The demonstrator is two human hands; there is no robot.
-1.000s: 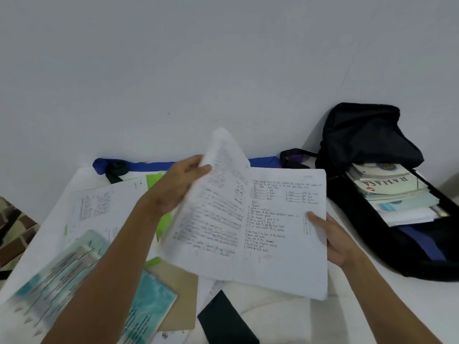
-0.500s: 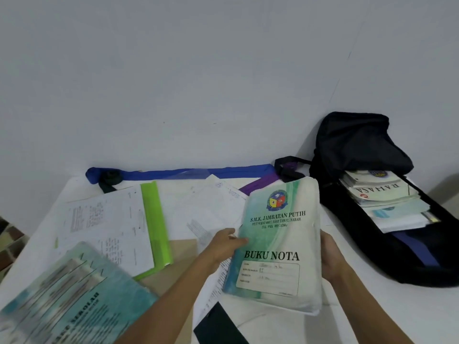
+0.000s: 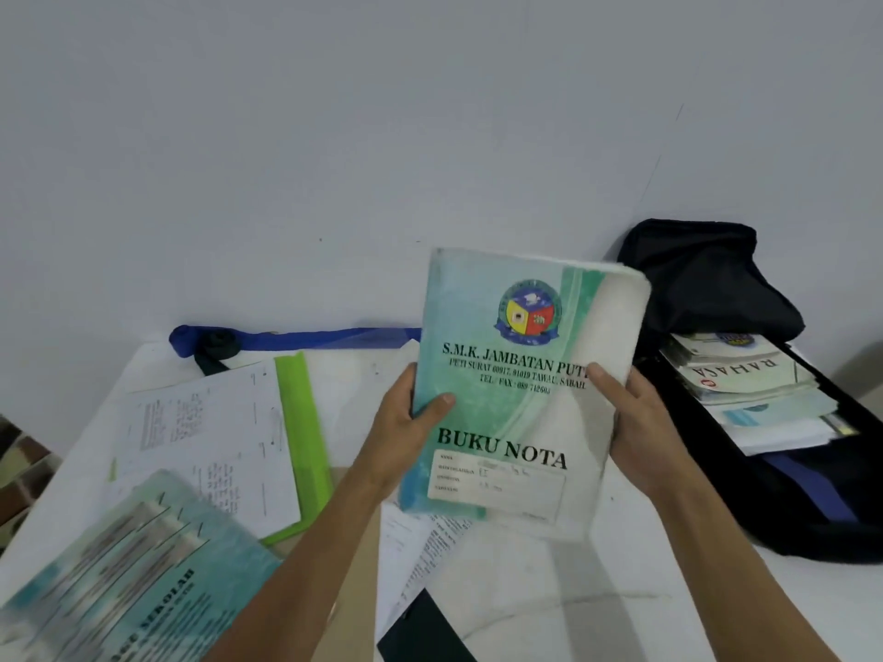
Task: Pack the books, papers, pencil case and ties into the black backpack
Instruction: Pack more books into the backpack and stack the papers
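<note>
A closed green-and-white notebook (image 3: 521,375) labelled "BUKU NOTA" is held upright above the table. My left hand (image 3: 406,427) grips its left edge, thumb on the cover. My right hand (image 3: 630,422) grips its right edge. The black backpack (image 3: 707,289) lies open at the right against the wall, with a stack of books (image 3: 745,384) inside. A blue tie (image 3: 296,337) stretches along the wall. Loose papers (image 3: 210,437) on a green folder (image 3: 306,422) lie at the left. A teal book (image 3: 129,580) sits at the near left, blurred.
The white table (image 3: 597,613) ends at the left, where a patterned floor (image 3: 19,475) shows. More sheets (image 3: 415,542) and a brown envelope (image 3: 353,566) lie under my left arm. A dark flat object (image 3: 420,633) sits at the near edge.
The notebook was open a second ago; it has been shut and lifted from the table, upright, toward the backpack side. Both hands now grip its edges.
</note>
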